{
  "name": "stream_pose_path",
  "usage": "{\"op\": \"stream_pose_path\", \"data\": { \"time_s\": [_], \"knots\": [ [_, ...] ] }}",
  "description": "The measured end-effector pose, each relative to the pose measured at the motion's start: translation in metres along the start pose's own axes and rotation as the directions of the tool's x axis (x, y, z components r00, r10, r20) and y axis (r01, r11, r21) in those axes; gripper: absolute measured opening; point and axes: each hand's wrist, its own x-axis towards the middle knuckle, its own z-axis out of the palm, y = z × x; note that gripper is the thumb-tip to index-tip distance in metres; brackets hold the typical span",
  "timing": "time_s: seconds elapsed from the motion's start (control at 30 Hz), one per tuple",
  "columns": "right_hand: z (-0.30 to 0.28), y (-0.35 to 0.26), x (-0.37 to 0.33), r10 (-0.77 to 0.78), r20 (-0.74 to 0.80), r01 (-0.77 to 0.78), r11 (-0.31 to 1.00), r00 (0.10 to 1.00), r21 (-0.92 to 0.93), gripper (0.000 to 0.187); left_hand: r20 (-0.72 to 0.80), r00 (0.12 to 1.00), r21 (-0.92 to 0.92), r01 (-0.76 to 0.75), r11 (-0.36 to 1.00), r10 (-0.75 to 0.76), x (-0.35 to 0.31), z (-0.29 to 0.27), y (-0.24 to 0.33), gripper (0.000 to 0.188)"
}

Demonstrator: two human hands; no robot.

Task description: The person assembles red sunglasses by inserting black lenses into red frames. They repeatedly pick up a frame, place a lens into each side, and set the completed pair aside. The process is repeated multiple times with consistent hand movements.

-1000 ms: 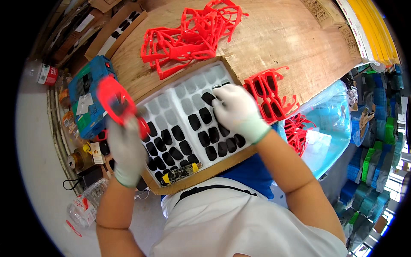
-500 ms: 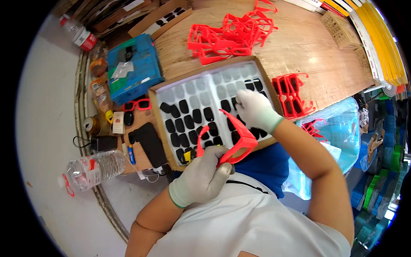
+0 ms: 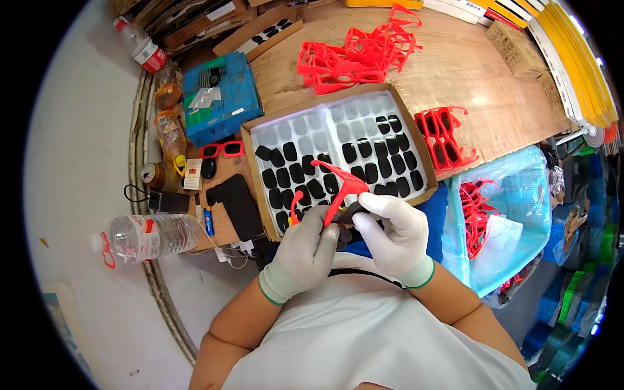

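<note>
In white gloves, both my hands meet in front of my chest. My left hand point(image 3: 300, 252) is closed around the front of a red sunglasses frame point(image 3: 348, 188), whose temples stick up and away from me. Between the thumb and fingers of my right hand point(image 3: 400, 235) is a dark lens point(image 3: 351, 212), held against the frame; whether it sits in the rim is hidden by my fingers. Just beyond lies a shallow cardboard box point(image 3: 249, 156) with rows of dark lenses point(image 3: 296, 173) on white lining, some spots at its far side showing only pale shapes.
A heap of red frames point(image 3: 356, 60) lies behind the box, and a stack of red glasses with dark lenses point(image 3: 444, 138) to its right. A blue box point(image 3: 221, 97), bottles and a phone-like black slab point(image 3: 238, 208) stand left. A blue bag-lined basket point(image 3: 520, 214) holds more red frames.
My right hand has come back from the lens box to the red frame, bringing a dark lens. My left hand still grips the frame, slightly turned. The view has shifted a little.
</note>
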Motion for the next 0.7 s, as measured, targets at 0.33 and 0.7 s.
{"op": "stream_pose_path", "data": {
  "time_s": [0.33, 0.7],
  "knots": [
    [-0.023, -0.005, -0.002, 0.275, 0.157, -0.316, 0.854, 0.949, 0.414, 0.020, 0.070, 0.997, -0.036, 0.038, 0.999, -0.036, 0.000, 0.003, 0.027, 0.026],
    [-0.036, -0.012, -0.003, 0.397, 0.504, -0.632, 0.599, 0.768, 0.492, 0.024, 0.263, 0.965, 0.104, -0.011, 0.995, -0.017, -0.015, -0.007, 0.037, 0.024]
  ]
}}
